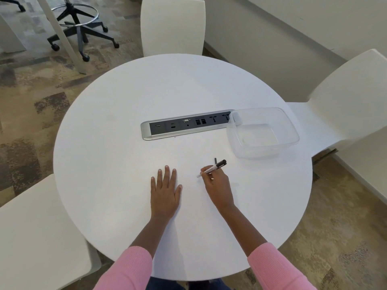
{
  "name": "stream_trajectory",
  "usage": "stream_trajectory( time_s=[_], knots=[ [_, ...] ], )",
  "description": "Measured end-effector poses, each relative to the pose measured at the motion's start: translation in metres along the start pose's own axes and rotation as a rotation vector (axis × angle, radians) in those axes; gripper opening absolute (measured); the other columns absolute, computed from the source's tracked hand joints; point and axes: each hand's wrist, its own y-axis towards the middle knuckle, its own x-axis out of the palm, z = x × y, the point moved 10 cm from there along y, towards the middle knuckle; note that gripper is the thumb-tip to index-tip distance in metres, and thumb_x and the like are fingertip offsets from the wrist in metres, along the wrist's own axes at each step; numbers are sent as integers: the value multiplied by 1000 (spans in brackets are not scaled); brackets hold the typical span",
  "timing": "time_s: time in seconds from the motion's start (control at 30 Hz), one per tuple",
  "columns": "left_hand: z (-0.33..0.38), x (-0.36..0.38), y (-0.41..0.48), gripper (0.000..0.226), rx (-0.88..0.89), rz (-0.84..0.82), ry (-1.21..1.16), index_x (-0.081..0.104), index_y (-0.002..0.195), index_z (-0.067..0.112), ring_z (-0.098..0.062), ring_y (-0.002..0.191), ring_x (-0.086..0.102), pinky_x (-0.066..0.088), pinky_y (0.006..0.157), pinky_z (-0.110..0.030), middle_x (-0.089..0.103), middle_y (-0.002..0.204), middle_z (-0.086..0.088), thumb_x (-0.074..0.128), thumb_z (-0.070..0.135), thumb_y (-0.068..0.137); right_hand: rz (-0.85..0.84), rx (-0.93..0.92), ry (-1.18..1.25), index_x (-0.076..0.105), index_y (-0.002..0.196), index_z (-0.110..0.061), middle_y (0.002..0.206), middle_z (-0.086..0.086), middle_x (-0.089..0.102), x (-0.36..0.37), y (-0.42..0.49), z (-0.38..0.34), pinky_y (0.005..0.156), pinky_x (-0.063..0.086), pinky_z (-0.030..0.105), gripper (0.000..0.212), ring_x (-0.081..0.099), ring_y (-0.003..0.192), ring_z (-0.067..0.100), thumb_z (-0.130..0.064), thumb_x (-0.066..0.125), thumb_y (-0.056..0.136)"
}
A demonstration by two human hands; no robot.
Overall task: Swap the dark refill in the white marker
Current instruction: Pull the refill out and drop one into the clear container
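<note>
- At the 9 o'clock edge of the frame: a white chair seat (39, 237) sits tucked beside the round white table (117, 155); patterned carpet beyond it.
- At 11 o'clock, off the table: black wheeled stool base (80, 28) with a chrome foot ring, standing on the carpet.
- At 12 o'clock: back of a second white chair (172, 26), pushed up to the far rim of the table.
- Table centre: recessed power and data strip (188, 126), silver frame, dark face with several ports; runs roughly from 9 to 3 o'clock, slightly tilted up to the right.
- Left hand (165, 191): lies flat, palm down on the tabletop at about 6 o'clock from the strip. Fingers straight and together, thumb out to the right. Nothing in it.
- Right hand (217, 185): just to the right of the left hand, apart from it. Fingers curled shut around the white marker (211, 169), pinch near mid-barrel.
- Marker: held tilted, dark end pointing to about 2 o'clock, pale end pointing to about 8 o'clock, low over the table. Whether the pale end touches the surface cannot be told.
- A thin dark stick (215, 160) shows just beside the marker's dark end, upright in the frame; what it is cannot be told.
- At 3 o'clock from the strip: clear plastic container (293, 130), open top, its left corner overlapping the strip's right end.
- At 2 to 3 o'clock, off the table: a third white chair (351, 97).
- Bottom of frame: pink sleeves (129, 268) on both forearms.
</note>
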Motion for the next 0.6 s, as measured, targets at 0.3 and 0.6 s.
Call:
stream_trajectory(
  time_s=[0.3,0.6],
  knots=[
    [-1,0,3,60,-2,47,44,47,133,10,-36,126,49,18,105,-45,49,140,-15,9,40,97,70,-237,-40,62,92,0,97,11,64,-1,-9,-26,81,43,16,25,53,93,12,-20,47,92],
    [2,-2,2,54,26,110,71,50,133,9,-36,126,48,18,105,-45,49,140,-15,33,34,87,-82,-40,-64,64,97,-2,98,15,65,16,-1,-1,82,47,33,21,61,90,25,-15,47,93]
  ],
)
